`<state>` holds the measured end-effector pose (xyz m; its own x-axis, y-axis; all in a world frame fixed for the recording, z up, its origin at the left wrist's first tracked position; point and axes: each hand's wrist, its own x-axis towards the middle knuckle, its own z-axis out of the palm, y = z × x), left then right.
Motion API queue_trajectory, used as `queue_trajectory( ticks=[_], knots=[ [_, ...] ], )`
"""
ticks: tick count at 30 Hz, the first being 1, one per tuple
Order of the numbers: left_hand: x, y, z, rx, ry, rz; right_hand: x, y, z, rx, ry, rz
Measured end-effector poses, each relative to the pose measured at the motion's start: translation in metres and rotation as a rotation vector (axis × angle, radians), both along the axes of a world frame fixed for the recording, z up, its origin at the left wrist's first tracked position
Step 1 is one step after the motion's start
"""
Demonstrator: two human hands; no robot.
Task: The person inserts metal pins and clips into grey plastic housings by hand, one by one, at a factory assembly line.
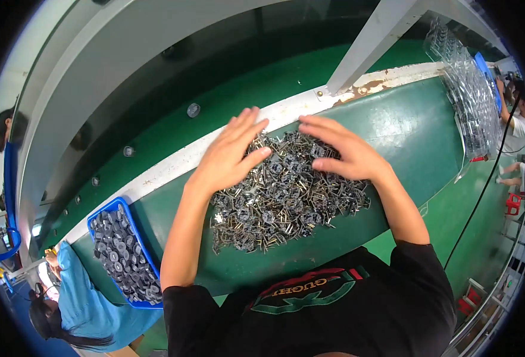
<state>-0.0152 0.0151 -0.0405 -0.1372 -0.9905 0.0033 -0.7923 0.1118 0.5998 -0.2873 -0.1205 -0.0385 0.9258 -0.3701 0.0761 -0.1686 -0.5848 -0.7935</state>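
Both bare hands open at far edge of parts pile

A wide heap of small dark-grey and silver parts with thin metal pins [280, 196] is spread across the green-surfaced counter [417, 137], directly in front of the black short-sleeved shirt [393, 303].

Left hand [233, 152] is placed at the heap's far left corner: fingers apart, thumb spread away and pointed inward over the parts. Right hand [341, 149] is placed at the far right side: fingers also apart, thumb separated from the rest. Nothing is seen clamped in either. The heap is framed between the two; whether parts are touched by fingertips can't be told.

Left of the heap, a blue rectangular plastic tray [148, 305] is filled with round dark-grey pieces [122, 253]. The far side of the counter is bordered by a worn white rail [176, 160]; beyond it, small round translucent pieces [193, 110] are spaced out along a dark-green surface [161, 128].

Clear ribbed plastic trays [471, 95] are stacked at the counter's right end. A co-worker in light blue [90, 303] is seen at lower left, past the blue tray.
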Motion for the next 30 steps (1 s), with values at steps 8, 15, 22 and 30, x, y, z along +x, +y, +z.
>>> queue_trajectory(
  ticks=[8, 15, 22, 30],
  knots=[
    [0.029, 0.001, 0.013, -0.161, 0.364, 0.295, 0.026, -0.023, 0.005, -0.056, -0.11, -0.277],
    [0.088, -0.037, -0.015, -0.164, -0.001, 0.478, 0.123, -0.023, 0.01, -0.238, 0.045, 0.176],
    [0.074, -0.044, -0.014, -0.134, 0.14, 0.299, 0.143, -0.017, 0.017, 0.004, 0.223, 0.452],
    [0.048, -0.025, -0.01, -0.181, 0.432, 0.508, 0.139, -0.007, 0.016, -0.02, 0.293, 0.45]
  ],
)
